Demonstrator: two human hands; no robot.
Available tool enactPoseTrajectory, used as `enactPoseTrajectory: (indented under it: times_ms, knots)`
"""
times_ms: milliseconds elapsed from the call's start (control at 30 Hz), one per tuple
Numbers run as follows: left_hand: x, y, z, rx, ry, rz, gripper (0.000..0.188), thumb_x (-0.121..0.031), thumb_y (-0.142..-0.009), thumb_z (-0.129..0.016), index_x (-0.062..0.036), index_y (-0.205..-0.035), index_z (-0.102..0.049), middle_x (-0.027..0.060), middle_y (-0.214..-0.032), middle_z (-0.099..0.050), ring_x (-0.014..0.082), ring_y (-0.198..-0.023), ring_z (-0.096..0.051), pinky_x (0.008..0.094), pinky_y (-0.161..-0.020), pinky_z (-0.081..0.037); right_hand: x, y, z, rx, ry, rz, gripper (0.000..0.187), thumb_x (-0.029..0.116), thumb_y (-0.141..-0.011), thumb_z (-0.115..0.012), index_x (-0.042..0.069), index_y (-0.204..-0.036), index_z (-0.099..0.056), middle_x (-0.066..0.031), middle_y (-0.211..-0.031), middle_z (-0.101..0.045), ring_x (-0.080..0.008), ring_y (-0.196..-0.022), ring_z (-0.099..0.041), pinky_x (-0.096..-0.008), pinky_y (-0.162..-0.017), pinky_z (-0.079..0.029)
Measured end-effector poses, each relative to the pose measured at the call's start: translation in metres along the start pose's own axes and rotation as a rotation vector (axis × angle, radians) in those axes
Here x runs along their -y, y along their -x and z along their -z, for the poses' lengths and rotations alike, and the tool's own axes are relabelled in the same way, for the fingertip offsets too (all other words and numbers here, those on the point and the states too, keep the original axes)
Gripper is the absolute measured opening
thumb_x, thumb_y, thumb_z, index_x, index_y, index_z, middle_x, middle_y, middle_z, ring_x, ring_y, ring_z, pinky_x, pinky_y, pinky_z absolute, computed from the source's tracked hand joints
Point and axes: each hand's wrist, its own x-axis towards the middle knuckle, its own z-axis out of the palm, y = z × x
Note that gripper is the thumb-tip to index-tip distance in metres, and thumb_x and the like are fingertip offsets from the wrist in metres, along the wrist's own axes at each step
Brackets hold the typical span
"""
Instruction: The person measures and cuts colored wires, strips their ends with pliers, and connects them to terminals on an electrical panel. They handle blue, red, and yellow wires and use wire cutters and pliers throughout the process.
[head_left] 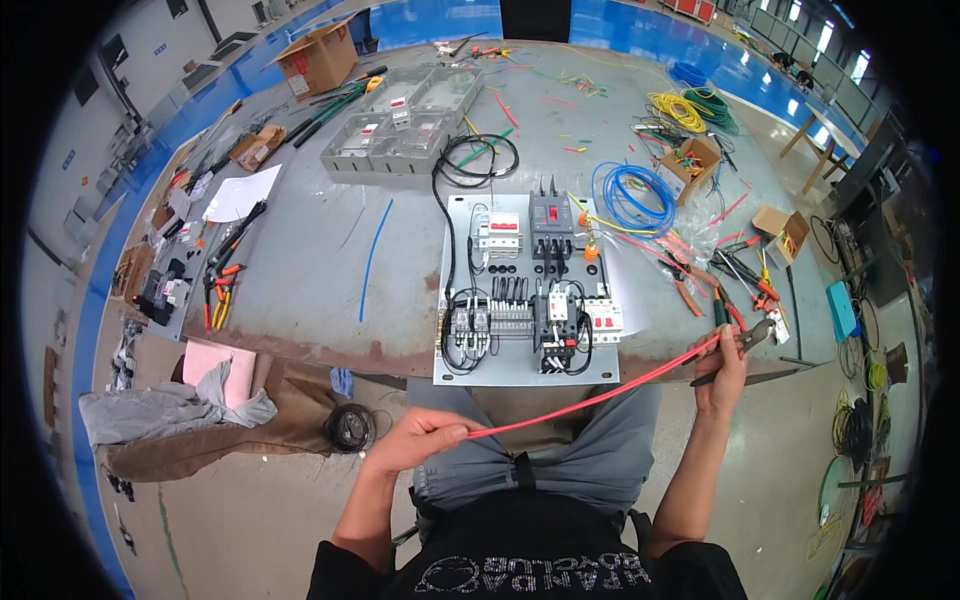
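Note:
A red wire [590, 400] stretches taut from lower left to upper right across my lap. My left hand [420, 438] pinches its near end, fingers closed. My right hand [722, 368] holds dark-handled cutting pliers [750, 340] whose jaws sit at the wire's far end. Just beyond the wire lies a grey mounting plate [460, 370] on the table edge, carrying breakers, a contactor and black wiring.
The big grey table [300, 280] holds grey enclosure boxes [400, 125], a blue wire coil [630, 195], yellow and green coils [690, 108], cardboard boxes [318, 58], loose tools [225, 275] and wire scraps. A black wire coil [350, 427] and cloth-covered seat [200, 410] sit at my left.

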Motion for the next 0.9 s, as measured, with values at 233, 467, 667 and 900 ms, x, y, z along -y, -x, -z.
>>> enactPoseTrajectory:
  times_ms: [233, 467, 667, 900]
  knots:
    - [0.000, -0.014, -0.003, 0.205, -0.263, 0.013, 0.024, -0.017, -0.105, -0.062, 0.0005, -0.115, -0.074, -0.0006, -0.090, -0.069, 0.0048, -0.083, -0.055, 0.0242, -0.073, -0.047, 0.002, -0.003, -0.005, 0.017, -0.014, -0.025, 0.014, 0.017, -0.104, -0.062, 0.008, -0.095, -0.056, -0.0030, -0.077, -0.054, -0.0164, -0.069, -0.055, -0.0356, -0.068, -0.049]
    - [0.022, -0.024, -0.009, 0.158, -0.311, -0.047, 0.021, -0.019, -0.107, -0.059, -0.0012, -0.107, -0.069, -0.0021, -0.080, -0.061, 0.0050, -0.075, -0.052, 0.0238, -0.067, -0.045, -0.004, 0.013, -0.034, 0.073, 0.039, -0.063, 0.015, 0.015, -0.101, -0.065, 0.003, -0.098, -0.057, -0.0069, -0.078, -0.058, -0.0193, -0.070, -0.059, -0.0365, -0.070, -0.053]
    - [0.046, -0.027, -0.035, -0.041, -0.222, -0.009, 0.020, -0.020, -0.107, -0.057, -0.0024, -0.111, -0.067, -0.0033, -0.077, -0.056, 0.0051, -0.070, -0.047, 0.0241, -0.064, -0.042, -0.024, 0.045, -0.055, 0.193, 0.212, -0.065, 0.023, 0.018, -0.094, -0.072, 0.000, -0.100, -0.059, -0.0126, -0.081, -0.066, -0.0224, -0.069, -0.066, -0.0359, -0.066, -0.054]
    - [0.048, -0.031, -0.061, 0.082, -0.196, 0.052, 0.022, -0.021, -0.109, -0.055, -0.0025, -0.112, -0.066, -0.0032, -0.075, -0.053, 0.0056, -0.069, -0.047, 0.0238, -0.064, -0.043, -0.017, 0.074, -0.070, 0.312, 0.263, -0.100, 0.023, 0.018, -0.091, -0.076, -0.001, -0.091, -0.063, -0.0122, -0.080, -0.068, -0.0202, -0.071, -0.067, -0.0333, -0.069, -0.055]
